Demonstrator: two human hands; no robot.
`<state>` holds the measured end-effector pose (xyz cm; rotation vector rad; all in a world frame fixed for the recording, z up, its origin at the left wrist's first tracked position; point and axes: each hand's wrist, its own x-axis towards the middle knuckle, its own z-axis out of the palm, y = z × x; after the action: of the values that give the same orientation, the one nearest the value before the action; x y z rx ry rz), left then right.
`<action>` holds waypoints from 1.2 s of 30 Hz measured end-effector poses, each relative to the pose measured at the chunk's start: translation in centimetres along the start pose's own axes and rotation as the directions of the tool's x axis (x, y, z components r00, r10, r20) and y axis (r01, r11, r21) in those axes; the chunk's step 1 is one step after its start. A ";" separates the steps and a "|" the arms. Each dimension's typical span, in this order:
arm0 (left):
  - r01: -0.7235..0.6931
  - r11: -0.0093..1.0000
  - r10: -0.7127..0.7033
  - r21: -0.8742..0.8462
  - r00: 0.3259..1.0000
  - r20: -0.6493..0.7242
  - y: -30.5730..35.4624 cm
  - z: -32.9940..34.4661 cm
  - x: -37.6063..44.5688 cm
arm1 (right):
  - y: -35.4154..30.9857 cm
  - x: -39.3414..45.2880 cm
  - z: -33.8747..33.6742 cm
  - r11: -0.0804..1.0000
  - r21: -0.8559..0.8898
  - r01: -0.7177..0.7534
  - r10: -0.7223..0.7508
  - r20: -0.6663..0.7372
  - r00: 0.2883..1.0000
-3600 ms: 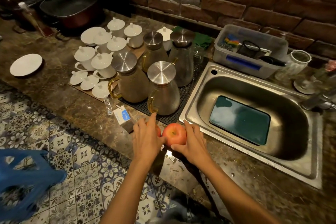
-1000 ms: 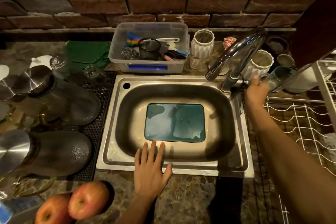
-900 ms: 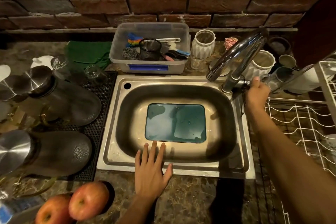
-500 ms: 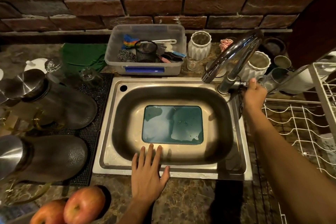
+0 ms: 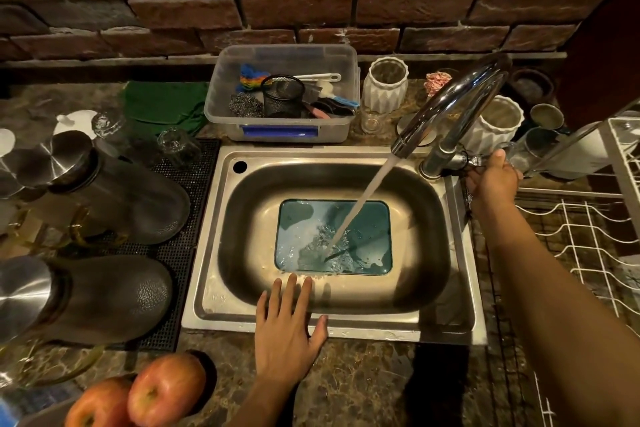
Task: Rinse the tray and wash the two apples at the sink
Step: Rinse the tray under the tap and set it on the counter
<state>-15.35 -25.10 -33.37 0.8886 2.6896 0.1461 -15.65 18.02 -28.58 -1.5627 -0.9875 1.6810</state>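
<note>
A teal rectangular tray (image 5: 367, 229) lies flat on the bottom of the steel sink (image 5: 221, 291). Water streams from the curved chrome tap (image 5: 450, 104) and splashes onto the tray's middle. My right hand (image 5: 491, 180) grips the tap handle at the sink's right rear corner. My left hand (image 5: 287, 326) rests flat with fingers spread on the sink's front rim, holding nothing. Two red apples (image 5: 166, 388) (image 5: 97, 406) sit side by side on the counter at the bottom left, well left of that hand.
Two dark metal-lidded jugs (image 5: 114, 291) (image 5: 124, 194) stand on a black mat left of the sink. A clear plastic tub (image 5: 284, 94) of scrubbers sits behind it, beside white vases (image 5: 384, 83). A white wire dish rack (image 5: 588, 229) is on the right.
Water now runs from the tap onto the tray; half a second ago none flowed. My right hand stays on the tap handle and my left hand stays on the sink rim.
</note>
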 end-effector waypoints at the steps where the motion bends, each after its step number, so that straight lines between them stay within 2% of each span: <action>1: 0.000 1.000 0.000 0.001 1.000 -0.002 0.0 -0.1 0.0 | 0.0 0.0 0.0 1.000 -0.011 -0.003 0.003 -0.009 1.000; 11: -0.005 1.000 0.005 -0.020 1.000 -0.012 0.2 -0.4 -0.2 | 0.6 -1.8 0.0 1.000 0.011 -0.008 0.008 0.017 1.000; 13: 0.019 0.997 -0.024 -0.081 0.998 -0.061 0.5 -1.0 0.2 | 2.1 -2.5 -0.5 0.999 -0.010 -0.044 0.045 0.064 0.997; 15: 0.099 0.975 -0.121 -0.198 0.987 -0.103 0.8 -2.1 1.4 | 4.2 -3.7 -0.9 0.994 -0.069 -0.080 0.088 0.132 0.987; 17: 0.221 0.894 -0.262 -0.390 0.964 -0.053 0.9 -3.5 3.3 | 6.5 -5.2 -1.3 0.977 -0.203 -0.062 0.093 0.149 0.984; 19: 0.300 0.741 -0.363 -0.601 0.932 0.016 0.3 -4.2 5.8 | 8.5 -6.7 -1.4 0.949 -0.307 -0.065 0.120 0.160 0.980; 22: 0.397 0.527 -0.437 -0.751 0.885 0.162 -1.8 -3.9 9.7 | 11.1 -7.7 -1.8 0.913 -0.395 -0.102 0.189 0.187 0.964; 25: 0.501 0.366 -0.459 -0.785 0.830 0.316 -3.8 -3.1 12.7 | 13.2 -7.6 -2.0 0.866 -0.491 -0.094 0.203 0.174 0.964; 30: 0.573 0.222 -0.480 -0.789 0.769 0.423 -5.8 -0.8 16.4 | 15.6 -6.2 -1.4 0.779 -0.622 -0.080 0.240 0.179 0.954; 34: 0.603 0.102 -0.534 -0.791 0.704 0.468 -6.9 1.3 17.6 | 17.5 -4.5 -0.9 0.784 -0.610 -0.113 0.261 0.160 0.952; 36: 0.599 0.010 -0.534 -0.801 0.680 0.502 -7.3 1.3 17.8 | 18.7 -3.6 -0.8 0.782 -0.607 -0.143 0.276 0.131 0.952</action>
<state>-32.61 -20.37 -40.44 -0.6284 1.9714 1.3315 -13.78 5.34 -42.63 -1.9734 -1.6257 1.8242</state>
